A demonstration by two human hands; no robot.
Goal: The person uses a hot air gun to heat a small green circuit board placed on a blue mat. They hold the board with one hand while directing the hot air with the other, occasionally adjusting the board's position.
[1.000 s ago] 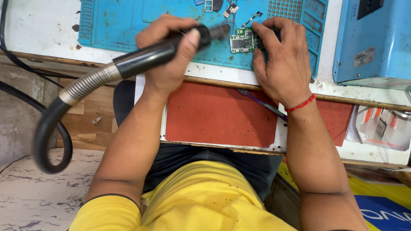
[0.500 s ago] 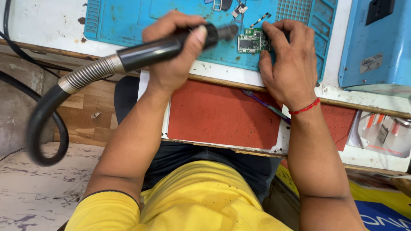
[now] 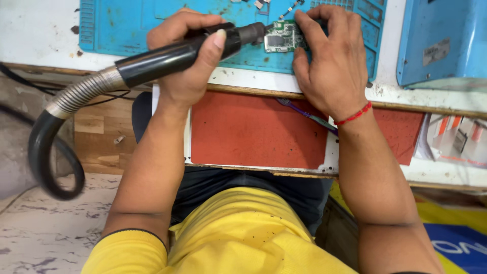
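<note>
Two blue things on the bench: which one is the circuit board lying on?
The flat blue mat under both hands, not the blue box standing at the right; the circuit board rests on the mat.

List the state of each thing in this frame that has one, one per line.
left hand: wrapped around the hot-air wand.
hot-air wand: held, nozzle at the circuit board's left edge.
circuit board: flat on the blue mat, pinned by fingers.
right hand: pressed down on the board.
blue mat: flat on the bench.
hose: looped below the bench.
</note>
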